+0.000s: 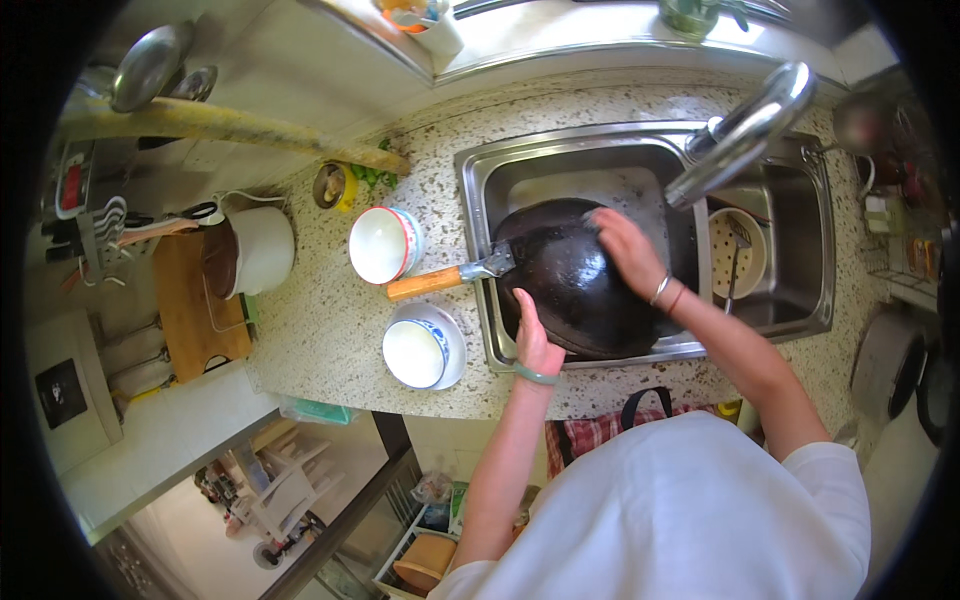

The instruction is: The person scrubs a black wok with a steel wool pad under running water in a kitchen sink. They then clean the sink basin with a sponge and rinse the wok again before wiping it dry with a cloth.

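A dark wok lies tilted in the left sink basin, its rounded, wet-looking underside facing up. Its wooden handle sticks out leftward over the counter. At the near left rim is my left hand, closed against the wok's edge, with part of its fingers hidden. My right hand presses on the upper right of the wok's surface, fingers together. Something small and greyish shows at its fingertips; I cannot make out what it is.
Left of the sink stand a red-rimmed bowl and stacked bowls. A metal faucet arches over the divider. The right basin holds a cream strainer with a utensil. A white pot stands farther left.
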Demonstrator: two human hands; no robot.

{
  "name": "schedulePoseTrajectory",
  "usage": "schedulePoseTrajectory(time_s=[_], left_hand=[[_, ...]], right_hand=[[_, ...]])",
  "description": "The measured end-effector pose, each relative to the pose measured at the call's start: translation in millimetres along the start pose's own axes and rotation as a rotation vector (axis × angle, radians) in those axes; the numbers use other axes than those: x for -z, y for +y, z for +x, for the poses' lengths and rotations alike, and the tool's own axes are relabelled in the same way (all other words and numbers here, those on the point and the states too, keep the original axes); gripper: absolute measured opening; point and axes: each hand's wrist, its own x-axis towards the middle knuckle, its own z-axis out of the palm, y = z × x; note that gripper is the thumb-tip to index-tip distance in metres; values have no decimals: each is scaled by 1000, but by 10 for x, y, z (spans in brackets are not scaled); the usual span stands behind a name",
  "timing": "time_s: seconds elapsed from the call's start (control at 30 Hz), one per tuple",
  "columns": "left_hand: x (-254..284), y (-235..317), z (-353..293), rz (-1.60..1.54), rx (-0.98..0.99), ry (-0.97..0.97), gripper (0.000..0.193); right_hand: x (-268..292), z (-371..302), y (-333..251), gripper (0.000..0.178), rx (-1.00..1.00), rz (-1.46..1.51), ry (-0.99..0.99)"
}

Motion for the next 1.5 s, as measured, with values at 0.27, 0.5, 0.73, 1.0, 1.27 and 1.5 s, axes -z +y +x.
schedulePoseTrajectory(time_s=[0.27,0.5,0.73,1.0,1.27,1.5], left_hand=[[-279,30,-334,132,-100,41,61],[-543,217,-859,220,-203,35,60],[-730,487,-1180,309,-294,3,57],[-914,490,-1457,476,-384,37,42],[-1244,445,-1684,801,-389,-60,30],[-1331,423,-1694,1436,-349,-216,22]], right_hand=[[-106,125,-497,27,373,-253,-83],[484,29,1237,45,-338,-134,-212],[674,-236,284,47,-380,208,-116],[672,-678,-296,46,-527,615,-247],[786,-944,-543,56,-644,887,-287],[804,-1249,-661,72,-667,1160,-192]])
